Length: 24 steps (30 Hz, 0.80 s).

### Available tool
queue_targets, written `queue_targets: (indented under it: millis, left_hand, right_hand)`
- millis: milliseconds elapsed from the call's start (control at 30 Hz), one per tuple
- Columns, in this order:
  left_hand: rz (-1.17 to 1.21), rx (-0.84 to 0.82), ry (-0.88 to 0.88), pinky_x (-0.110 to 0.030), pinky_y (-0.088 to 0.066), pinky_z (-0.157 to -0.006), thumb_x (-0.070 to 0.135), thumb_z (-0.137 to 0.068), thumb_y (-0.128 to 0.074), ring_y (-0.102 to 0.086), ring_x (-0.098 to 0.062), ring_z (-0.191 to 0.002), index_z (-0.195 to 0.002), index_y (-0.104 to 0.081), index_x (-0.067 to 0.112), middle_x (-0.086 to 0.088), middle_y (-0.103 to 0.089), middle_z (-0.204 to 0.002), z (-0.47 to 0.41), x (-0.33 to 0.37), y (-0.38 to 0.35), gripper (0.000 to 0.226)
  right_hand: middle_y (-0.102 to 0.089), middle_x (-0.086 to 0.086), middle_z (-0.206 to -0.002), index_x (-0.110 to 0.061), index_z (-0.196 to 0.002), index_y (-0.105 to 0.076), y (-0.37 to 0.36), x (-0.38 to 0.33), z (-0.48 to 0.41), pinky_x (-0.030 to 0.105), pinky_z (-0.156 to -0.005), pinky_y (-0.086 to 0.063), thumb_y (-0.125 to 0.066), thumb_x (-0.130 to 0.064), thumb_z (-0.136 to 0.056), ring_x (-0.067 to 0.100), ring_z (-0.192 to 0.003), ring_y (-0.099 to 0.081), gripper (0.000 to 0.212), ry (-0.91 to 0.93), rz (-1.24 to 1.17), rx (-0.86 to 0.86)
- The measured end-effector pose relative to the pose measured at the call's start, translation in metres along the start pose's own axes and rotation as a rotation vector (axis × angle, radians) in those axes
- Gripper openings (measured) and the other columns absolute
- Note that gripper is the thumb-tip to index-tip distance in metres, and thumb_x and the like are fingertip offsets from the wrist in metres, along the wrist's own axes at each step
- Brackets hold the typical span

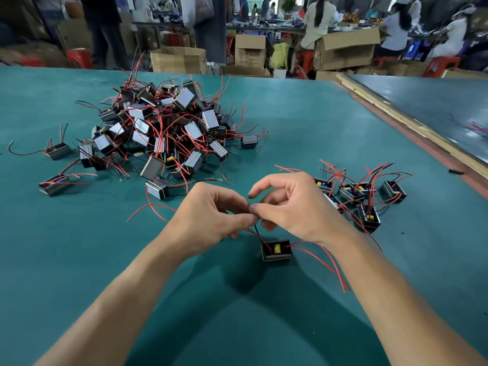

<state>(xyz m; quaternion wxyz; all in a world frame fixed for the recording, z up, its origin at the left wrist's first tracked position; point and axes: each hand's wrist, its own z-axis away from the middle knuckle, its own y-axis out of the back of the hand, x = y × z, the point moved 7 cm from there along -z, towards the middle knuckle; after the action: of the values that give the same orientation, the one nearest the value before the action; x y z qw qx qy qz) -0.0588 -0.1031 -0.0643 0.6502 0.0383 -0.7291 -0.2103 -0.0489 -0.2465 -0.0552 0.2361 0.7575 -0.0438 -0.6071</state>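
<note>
Wire (256, 231) is pinched between the fingertips of my left hand (208, 215) and right hand (295, 207). Tugging too hard could tip the module (276, 250) or snap the strands

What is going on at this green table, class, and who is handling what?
A person's left hand and right hand pinch the tips of the wires rising from a small black wired module that sits on the green table. Its other red wires trail loose to the right. A big tangled pile of like modules lies at the far left; a smaller group sits open side up at the right.
</note>
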Motion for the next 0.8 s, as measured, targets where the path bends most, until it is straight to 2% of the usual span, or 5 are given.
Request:
queue_targets:
  millis: [333,433,533,667,800]
  left_hand:
    - [0.056,0.019,0.064,-0.018,-0.040,-0.044,0.002,-0.075,-0.076,-0.048,-0.010,-0.042,-0.072,-0.076,0.009,0.002,-0.064,-0.053,-0.001,-0.006,0.001,0.008]
    - [0.067,0.029,0.086,-0.018,-0.040,-0.044,0.002,-0.074,-0.075,-0.048,-0.010,-0.042,-0.071,-0.076,0.008,0.000,-0.065,-0.055,-0.001,-0.008,0.001,0.007]
    - [0.057,0.036,0.089,-0.017,-0.039,-0.044,0.002,-0.075,-0.076,-0.048,-0.009,-0.042,-0.068,-0.075,0.010,0.000,-0.065,-0.055,-0.001,-0.008,0.001,0.010]
    - [-0.037,0.065,0.045,-0.017,-0.033,-0.042,0.006,-0.077,-0.077,-0.040,-0.008,-0.039,-0.063,-0.074,0.019,0.007,-0.061,-0.049,-0.001,-0.005,0.002,0.019]
    - [-0.130,0.060,-0.026,-0.015,-0.028,-0.040,0.009,-0.076,-0.077,-0.035,-0.006,-0.038,-0.066,-0.074,0.023,0.011,-0.056,-0.044,0.001,-0.002,0.001,0.018]
  right_hand:
    - [-0.070,-0.006,-0.063,-0.026,-0.075,-0.074,0.001,-0.005,0.000,0.040,-0.059,-0.054,-0.073,-0.009,-0.083,0.015,-0.055,-0.061,0.019,0.109,0.137,0.034]
    - [-0.072,-0.002,-0.067,-0.023,-0.078,-0.077,0.003,-0.006,0.000,0.036,-0.058,-0.051,-0.074,-0.012,-0.083,0.025,-0.059,-0.062,0.012,0.141,0.198,0.026]
    - [-0.072,-0.004,-0.067,-0.020,-0.075,-0.076,0.006,-0.006,0.001,0.029,-0.059,-0.051,-0.074,-0.012,-0.084,0.014,-0.057,-0.062,0.012,0.137,0.224,0.011]
    - [-0.061,-0.006,-0.055,-0.020,-0.064,-0.067,0.001,0.002,-0.001,0.027,-0.055,-0.043,-0.069,-0.016,-0.085,0.004,-0.050,-0.048,0.021,0.021,0.310,-0.062]
    - [-0.057,-0.006,-0.050,-0.006,-0.067,-0.067,-0.006,0.016,-0.001,0.028,-0.054,-0.042,-0.062,-0.015,-0.078,0.012,-0.049,-0.049,0.015,-0.191,0.126,-0.087]
